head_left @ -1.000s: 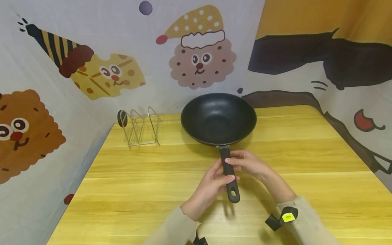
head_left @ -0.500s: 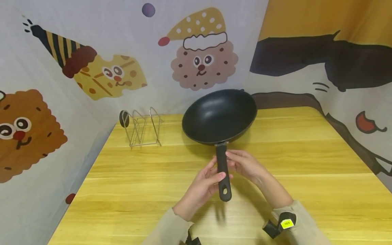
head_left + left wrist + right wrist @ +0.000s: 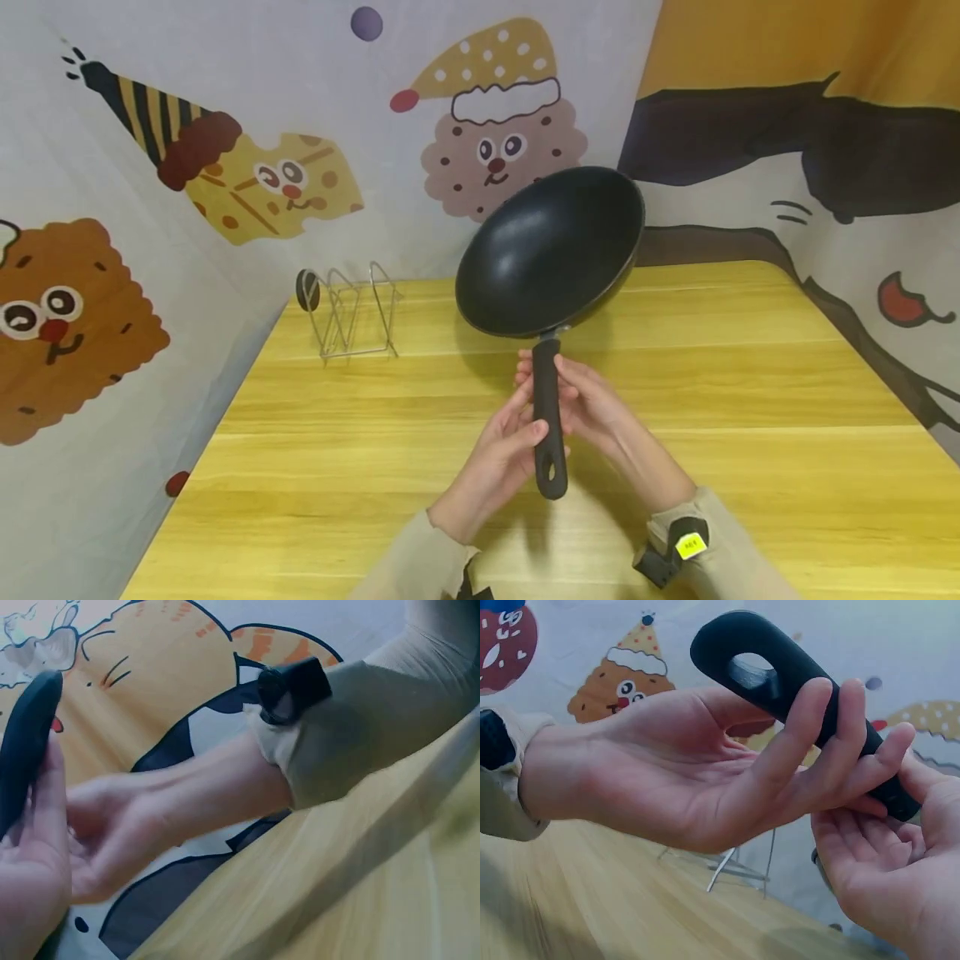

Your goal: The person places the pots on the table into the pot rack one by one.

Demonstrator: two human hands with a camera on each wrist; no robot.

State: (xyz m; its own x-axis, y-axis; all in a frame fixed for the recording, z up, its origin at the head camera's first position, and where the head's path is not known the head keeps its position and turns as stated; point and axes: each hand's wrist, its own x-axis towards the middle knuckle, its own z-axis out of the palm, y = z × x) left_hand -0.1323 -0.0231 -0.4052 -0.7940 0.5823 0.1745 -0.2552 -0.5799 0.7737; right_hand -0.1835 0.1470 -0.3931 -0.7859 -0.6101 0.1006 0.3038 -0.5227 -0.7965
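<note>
A black wok (image 3: 551,250) with a long black handle (image 3: 548,383) is held up above the table, its bowl tilted with the inside towards me. My left hand (image 3: 498,458) grips the lower half of the handle, thumb on top. Closer to the bowl, my right hand (image 3: 596,408) holds the handle's upper part, its thumb along the right side. The right wrist view shows the left hand's fingers (image 3: 810,720) curled under the handle, which has a hanging hole at its end. Part of the handle (image 3: 30,742) also shows in the left wrist view.
A silver wire rack (image 3: 352,321) stands on the wooden table (image 3: 300,500) at the back left, with a dark oval piece (image 3: 307,290) at its left end. A cartoon-printed cloth (image 3: 405,225) rises behind and beside the table.
The wok has risen and tilted further, its right side higher, and its bowl now stands off the table. Both hands have stayed on the handle, the right one now reaching further round it.
</note>
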